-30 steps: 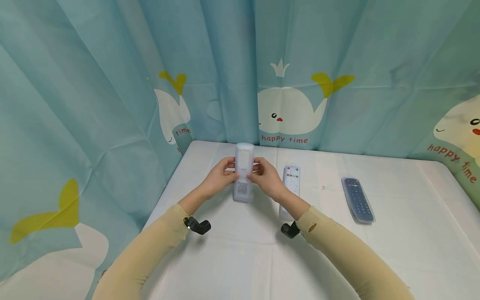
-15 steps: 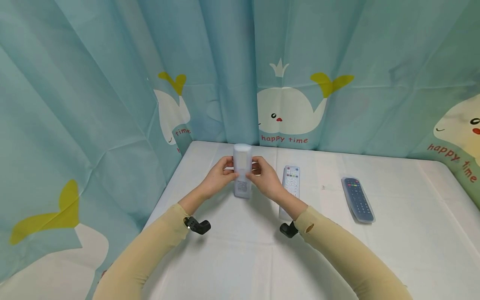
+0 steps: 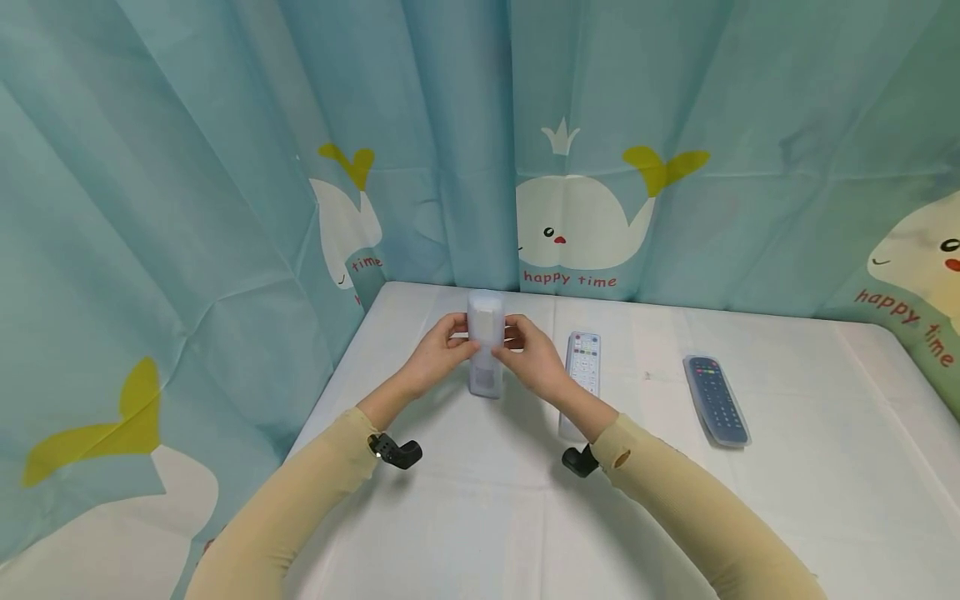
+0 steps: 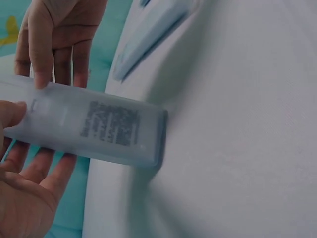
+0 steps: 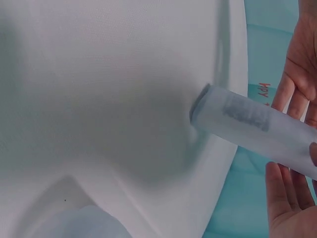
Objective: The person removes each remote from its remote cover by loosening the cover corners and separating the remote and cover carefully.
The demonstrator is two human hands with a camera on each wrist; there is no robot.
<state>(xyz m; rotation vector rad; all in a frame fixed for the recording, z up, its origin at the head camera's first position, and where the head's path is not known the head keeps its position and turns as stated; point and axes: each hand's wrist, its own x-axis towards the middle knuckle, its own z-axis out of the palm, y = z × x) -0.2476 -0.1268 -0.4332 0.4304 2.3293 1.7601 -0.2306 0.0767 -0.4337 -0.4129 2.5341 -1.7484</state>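
In the head view a remote control [image 3: 486,362] in a pale translucent cover stands tilted above the white table, its labelled back towards me. My left hand [image 3: 441,350] grips its left edge, thumb on the back and fingers behind. From the right edge my right hand [image 3: 531,354] holds it the same way. The left wrist view shows the remote's printed label [image 4: 113,123] through the cover, with its lower end near the tabletop. Whether that end touches the table I cannot tell. The remote's button side is hidden.
A white remote [image 3: 583,367] in a clear cover lies just right of my right hand, partly under the forearm. Farther right lies a dark blue remote [image 3: 717,400], also covered. A light blue curtain [image 3: 465,167] closes off the table's back and left edges.
The held remote has tilted slightly, so its back looks shorter and its lower end sits higher in the view. Both hands keep their grip and have hardly moved.
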